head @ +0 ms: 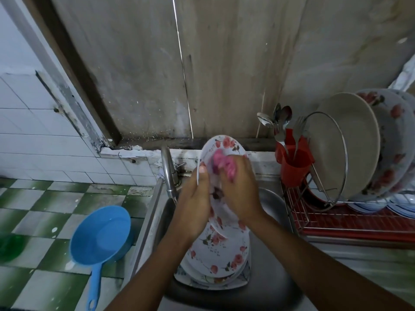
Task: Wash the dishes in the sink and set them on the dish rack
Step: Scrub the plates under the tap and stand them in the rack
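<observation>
While left fingers (202, 173) grip the floral plate (226, 142), right fingers (236, 163) clutch a blurred pink scrubber (221, 162) against it.

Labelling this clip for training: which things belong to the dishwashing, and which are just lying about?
In the job: floral plate in left hand; pink scrubber in right hand; stacked plates in sink; tap; dish rack.
Lying about: blue dipper; green object; red cutlery holder.
</observation>
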### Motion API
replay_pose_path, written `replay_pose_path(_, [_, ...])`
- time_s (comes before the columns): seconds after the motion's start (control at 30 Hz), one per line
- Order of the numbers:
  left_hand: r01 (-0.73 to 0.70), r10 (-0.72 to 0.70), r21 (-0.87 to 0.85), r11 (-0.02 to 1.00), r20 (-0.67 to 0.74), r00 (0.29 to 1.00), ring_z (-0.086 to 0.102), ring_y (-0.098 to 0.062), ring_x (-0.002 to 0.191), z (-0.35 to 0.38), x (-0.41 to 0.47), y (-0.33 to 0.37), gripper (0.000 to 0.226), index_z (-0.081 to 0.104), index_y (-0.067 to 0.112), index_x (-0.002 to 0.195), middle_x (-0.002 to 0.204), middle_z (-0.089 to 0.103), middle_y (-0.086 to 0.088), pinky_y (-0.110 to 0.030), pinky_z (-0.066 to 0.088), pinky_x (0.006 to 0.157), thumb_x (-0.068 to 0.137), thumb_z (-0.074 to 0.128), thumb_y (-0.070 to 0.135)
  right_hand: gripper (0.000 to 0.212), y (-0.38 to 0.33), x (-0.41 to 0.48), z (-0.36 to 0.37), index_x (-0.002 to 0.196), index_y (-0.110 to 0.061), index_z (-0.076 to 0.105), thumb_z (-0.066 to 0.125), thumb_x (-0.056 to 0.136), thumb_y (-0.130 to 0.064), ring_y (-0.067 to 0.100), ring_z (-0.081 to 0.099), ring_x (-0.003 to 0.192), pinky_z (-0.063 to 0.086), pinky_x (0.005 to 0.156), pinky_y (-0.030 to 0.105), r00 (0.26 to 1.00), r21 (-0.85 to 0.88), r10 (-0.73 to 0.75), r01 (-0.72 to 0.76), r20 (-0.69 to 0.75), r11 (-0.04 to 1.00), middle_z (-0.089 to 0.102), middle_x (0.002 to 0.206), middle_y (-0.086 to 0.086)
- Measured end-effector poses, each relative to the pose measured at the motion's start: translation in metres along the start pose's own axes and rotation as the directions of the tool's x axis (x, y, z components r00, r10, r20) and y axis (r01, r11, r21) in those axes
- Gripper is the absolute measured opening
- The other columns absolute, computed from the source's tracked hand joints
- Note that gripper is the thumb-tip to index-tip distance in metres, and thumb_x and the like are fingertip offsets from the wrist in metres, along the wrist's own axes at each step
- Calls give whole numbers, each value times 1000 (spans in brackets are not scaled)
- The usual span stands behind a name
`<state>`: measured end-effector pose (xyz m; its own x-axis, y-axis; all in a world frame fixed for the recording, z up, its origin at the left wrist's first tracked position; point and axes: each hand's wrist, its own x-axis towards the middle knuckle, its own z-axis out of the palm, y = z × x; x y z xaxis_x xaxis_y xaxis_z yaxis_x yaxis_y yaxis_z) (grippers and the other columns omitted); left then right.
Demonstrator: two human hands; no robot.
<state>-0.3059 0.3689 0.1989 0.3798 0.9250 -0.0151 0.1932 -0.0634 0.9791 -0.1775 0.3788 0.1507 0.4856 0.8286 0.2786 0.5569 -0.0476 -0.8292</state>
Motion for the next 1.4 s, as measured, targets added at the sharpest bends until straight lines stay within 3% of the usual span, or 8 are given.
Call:
replay_pose_path(0.1, [-40, 39, 26, 999, 40, 998, 50, 15, 124, 9, -3, -5, 44, 54, 58, 129, 127, 61, 32, -22, 41, 108, 102, 20, 64, 17, -16, 10, -4, 116, -18, 58, 51, 104, -28, 14, 64, 102, 46, 83, 20, 962, 205, 222, -188, -157, 961, 63, 107, -6])
replay_pose_path(0.23, [-29, 28, -10, 1000, -91, 995, 62, 6, 114, 5, 10, -8, 51, 57, 49, 127, 119, 68, 19, -38, 53, 104, 100, 18, 68, 18, -35, -22, 2, 108, -11, 68, 55, 103, -22, 6, 70, 87, 57, 80, 21, 995, 358, 70, -93, 77, 929, 73, 95, -4])
replay_pose_path(0.47, [-22, 19, -32, 999, -79, 997, 59, 7, 119, 0, -2, -10, 44, 56, 56, 130, 123, 66, 28, -27, 50, 103, 101, 25, 65, 21, 35, -24, -10, 116, -19, 59, 58, 98, -31, 17, 62, 94, 58, 78, 35, 995, -286, 61, -35, 83, 958, 61, 112, 1])
replay_pose_path(0.63, [-34, 34, -23, 999, -7, 999, 52, 18, 120, 10, -7, -4, 31, 53, 73, 113, 118, 60, 44, -17, 42, 103, 101, 26, 63, 14, -8, 13, -7, 110, -18, 61, 56, 102, -28, 7, 64, 91, 50, 79, 23, 953, 148, 203, -173, -226, 974, 66, 102, -3])
replay_pose_path(0.77, [-83, 83, 1, 997, -86, 993, 59, 4, 117, 11, 6, -8, 40, 53, 61, 117, 121, 63, 20, -25, 51, 97, 98, 19, 70, 13, -53, -14, -4, 95, -19, 68, 58, 102, -22, -4, 67, 81, 52, 75, 11, 986, 445, 140, -87, -86, 891, 71, 86, -10])
replay_pose_path(0.93, [-95, 77, -76, 993, -215, 974, 60, -12, 125, 0, 11, -6, 32, 42, 80, 119, 137, 59, 11, -43, 56, 100, 93, 22, 79, 34, -1, -66, 3, 114, -17, 67, 59, 94, -43, 5, 66, 95, 55, 80, 15, 999, 219, 23, -16, -32, 976, 65, 108, -6])
replay_pose_path(1.13, [-19, 15, -63, 998, -67, 998, 65, 8, 108, -3, -9, -13, 44, 53, 52, 131, 117, 69, 25, -24, 58, 90, 99, 26, 66, 25, 54, -16, -10, 122, -9, 59, 56, 102, -25, 10, 57, 87, 60, 75, 29, 957, 11, 214, -216, -194, 976, 52, 123, 7])
replay_pose_path(1.4, [-34, 31, 62, 998, 50, 998, 53, 27, 106, 6, -12, -2, 41, 54, 59, 120, 104, 62, 45, 1, 42, 84, 101, 17, 63, 22, -45, 10, -6, 118, -17, 58, 51, 105, -33, 14, 67, 93, 57, 74, 21, 990, 402, 72, -18, -120, 915, 62, 117, 6])
